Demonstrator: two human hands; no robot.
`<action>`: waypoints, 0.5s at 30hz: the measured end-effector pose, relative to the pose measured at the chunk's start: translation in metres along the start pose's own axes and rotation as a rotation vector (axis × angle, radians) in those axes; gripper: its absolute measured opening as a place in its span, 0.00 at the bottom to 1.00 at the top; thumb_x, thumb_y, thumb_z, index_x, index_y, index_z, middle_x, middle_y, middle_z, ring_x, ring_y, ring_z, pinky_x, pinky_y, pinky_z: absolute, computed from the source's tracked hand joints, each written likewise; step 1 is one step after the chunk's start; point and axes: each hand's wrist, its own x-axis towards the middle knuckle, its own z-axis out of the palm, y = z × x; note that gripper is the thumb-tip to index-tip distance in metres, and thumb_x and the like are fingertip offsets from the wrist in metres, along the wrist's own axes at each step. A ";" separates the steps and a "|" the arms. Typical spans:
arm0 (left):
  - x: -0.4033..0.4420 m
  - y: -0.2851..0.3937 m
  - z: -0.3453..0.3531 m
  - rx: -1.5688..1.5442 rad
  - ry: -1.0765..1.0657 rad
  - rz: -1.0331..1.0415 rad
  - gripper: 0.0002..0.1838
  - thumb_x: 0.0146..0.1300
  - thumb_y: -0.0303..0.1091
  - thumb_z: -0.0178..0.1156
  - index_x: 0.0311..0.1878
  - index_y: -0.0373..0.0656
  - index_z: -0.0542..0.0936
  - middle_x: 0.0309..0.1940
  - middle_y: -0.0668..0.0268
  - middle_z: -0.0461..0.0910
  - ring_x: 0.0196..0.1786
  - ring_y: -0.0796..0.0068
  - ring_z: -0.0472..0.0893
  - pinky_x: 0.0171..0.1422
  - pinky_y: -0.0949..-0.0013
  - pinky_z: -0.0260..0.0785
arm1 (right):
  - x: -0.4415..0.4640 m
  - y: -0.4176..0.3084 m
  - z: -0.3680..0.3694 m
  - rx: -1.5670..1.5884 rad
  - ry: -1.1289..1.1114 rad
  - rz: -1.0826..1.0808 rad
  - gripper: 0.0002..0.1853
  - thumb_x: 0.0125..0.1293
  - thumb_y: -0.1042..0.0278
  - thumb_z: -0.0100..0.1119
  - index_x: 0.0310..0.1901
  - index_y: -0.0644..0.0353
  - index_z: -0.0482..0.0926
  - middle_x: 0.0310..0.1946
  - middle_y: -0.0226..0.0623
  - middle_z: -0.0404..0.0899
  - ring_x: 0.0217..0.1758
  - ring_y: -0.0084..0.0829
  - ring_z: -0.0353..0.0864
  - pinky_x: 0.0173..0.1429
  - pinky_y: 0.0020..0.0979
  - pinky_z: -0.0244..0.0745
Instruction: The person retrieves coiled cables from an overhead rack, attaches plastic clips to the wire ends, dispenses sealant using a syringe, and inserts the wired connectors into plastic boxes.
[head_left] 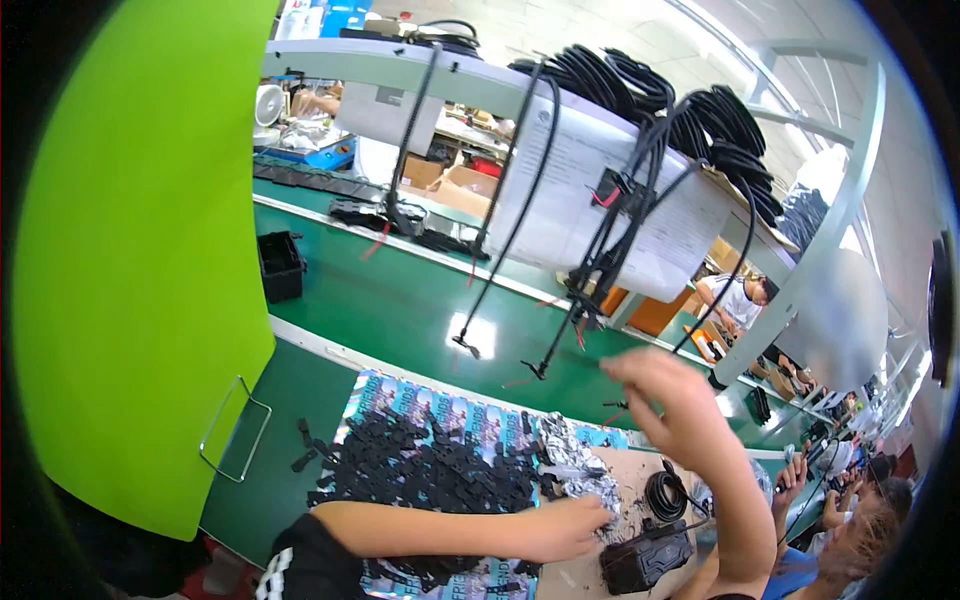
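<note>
My left hand (565, 528) reaches across a heap of small black parts (430, 465). Its fingers are bent together at the crumpled silver foil (592, 487), and what lies between them is hidden. My right hand (675, 405) is raised over the front edge of the green conveyor, thumb apart from the bent fingers, with nothing visible in it. Close to it hang the ends of black cables (541, 368). Below, a black box-shaped device (645, 557) and a coiled black cable (664, 495) lie on brown cardboard (628, 470).
A bright green panel (140, 250) stands at left, with a wire handle (240, 440). A black bin (282, 266) sits on the green conveyor (400, 320). Cable coils (620, 85) lie on the overhead shelf. Co-workers sit along the line at right.
</note>
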 end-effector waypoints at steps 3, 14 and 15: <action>-0.071 0.040 -0.113 0.255 0.253 -0.161 0.22 0.62 0.31 0.56 0.57 0.31 0.70 0.47 0.47 0.75 0.51 0.47 0.76 0.59 0.54 0.69 | 0.082 -0.005 -0.010 0.005 0.252 -0.183 0.20 0.53 0.87 0.50 0.49 0.64 0.78 0.41 0.48 0.79 0.45 0.46 0.80 0.52 0.36 0.75; -0.211 0.098 -0.242 0.288 0.992 -0.362 0.16 0.61 0.20 0.54 0.53 0.34 0.78 0.39 0.58 0.81 0.43 0.68 0.81 0.51 0.68 0.72 | 0.419 0.041 -0.009 -0.098 0.455 -0.470 0.43 0.48 0.87 0.53 0.71 0.52 0.61 0.71 0.44 0.61 0.72 0.44 0.62 0.76 0.39 0.56; -0.214 0.098 -0.244 0.271 0.965 -0.350 0.16 0.61 0.20 0.54 0.53 0.33 0.77 0.39 0.58 0.81 0.42 0.68 0.82 0.50 0.68 0.72 | 0.435 0.039 -0.002 -0.141 0.395 -0.431 0.44 0.48 0.87 0.53 0.71 0.53 0.60 0.71 0.45 0.60 0.73 0.44 0.60 0.77 0.38 0.53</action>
